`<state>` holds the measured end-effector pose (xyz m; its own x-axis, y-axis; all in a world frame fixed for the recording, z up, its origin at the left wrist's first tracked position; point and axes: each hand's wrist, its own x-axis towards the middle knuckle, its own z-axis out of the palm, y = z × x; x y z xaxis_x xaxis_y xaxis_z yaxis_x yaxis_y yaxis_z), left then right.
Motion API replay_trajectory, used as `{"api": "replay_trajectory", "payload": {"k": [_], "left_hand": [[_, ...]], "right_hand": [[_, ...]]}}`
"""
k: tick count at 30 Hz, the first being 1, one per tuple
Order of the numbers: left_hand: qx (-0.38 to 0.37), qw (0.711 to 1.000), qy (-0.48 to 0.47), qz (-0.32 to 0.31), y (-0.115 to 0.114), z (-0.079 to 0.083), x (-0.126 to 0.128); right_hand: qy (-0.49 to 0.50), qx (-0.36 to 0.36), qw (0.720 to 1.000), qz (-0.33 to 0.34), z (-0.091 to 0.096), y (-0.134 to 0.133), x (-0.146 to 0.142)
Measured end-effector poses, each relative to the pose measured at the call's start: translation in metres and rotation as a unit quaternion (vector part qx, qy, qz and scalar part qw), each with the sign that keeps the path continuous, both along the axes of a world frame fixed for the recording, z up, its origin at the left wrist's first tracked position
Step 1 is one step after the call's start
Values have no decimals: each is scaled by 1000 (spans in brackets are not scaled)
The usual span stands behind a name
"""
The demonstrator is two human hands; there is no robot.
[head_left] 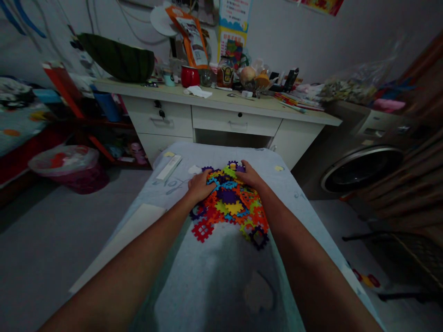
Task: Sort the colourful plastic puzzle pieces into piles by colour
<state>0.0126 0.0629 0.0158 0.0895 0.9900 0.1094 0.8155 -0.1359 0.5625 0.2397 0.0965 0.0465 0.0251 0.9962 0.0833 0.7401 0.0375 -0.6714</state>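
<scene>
Cloth-covered table [187, 276] observed with its far edge just short of a white desk [221, 102]; bare cloth is seen between the pile and the far edge, along the right edge, and toward the near side between the forearms. One pile of notched plastic building pieces [228, 197] is located in the far half, about midway between the left and right edges. Total not countable, as the pieces overlap; at its near fringe one red piece [202, 230], one lime piece [246, 229] and one dark purple piece [252, 236] can be told apart. The pile is flanked by two hands: the left hand [200, 187] is cupped at its left side, thumb laid over the pieces, and the right hand [249, 177] is set at its far right, thumb and forefinger parted. Whether any piece is gripped cannot be told, the other fingertips being hidden. One narrow white box [169, 168] is noted near the far left corner, and one pale board [138, 226] along the left edge. Containers: one bag-lined wastebasket [76, 177] with orange-red material inside; on the desk, one red pot [190, 77], contents not visible, and one labelled jar [225, 73] with amber contents.
</scene>
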Motion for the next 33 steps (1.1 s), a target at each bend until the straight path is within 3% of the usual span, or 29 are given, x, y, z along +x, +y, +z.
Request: {"api": "replay_trajectory", "payload": {"k": [5, 10, 13, 17, 20, 23, 28, 33], "left_hand": [[39, 989, -111, -91, 4, 6, 18], [99, 978, -82, -165, -16, 23, 34], [132, 957, -66, -248, -35, 31, 41], [123, 936, -60, -325, -65, 38, 41], [110, 953, -38, -279, -86, 38, 26], [36, 971, -30, -236, -106, 31, 5], [-35, 983, 29, -175, -137, 7, -7], [48, 986, 35, -156, -137, -5, 5]], "right_hand": [[72, 0, 992, 99, 1, -7, -2], [72, 27, 986, 150, 11, -38, 10], [62, 65, 987, 134, 9, -61, 29], [44, 107, 993, 24, -9, -86, 61], [15, 105, 992, -67, -28, -100, 76], [-9, 72, 992, -99, -41, -107, 75], [-59, 69, 995, -38, -44, -106, 45], [-72, 60, 996, 4, -35, -110, 21]]}}
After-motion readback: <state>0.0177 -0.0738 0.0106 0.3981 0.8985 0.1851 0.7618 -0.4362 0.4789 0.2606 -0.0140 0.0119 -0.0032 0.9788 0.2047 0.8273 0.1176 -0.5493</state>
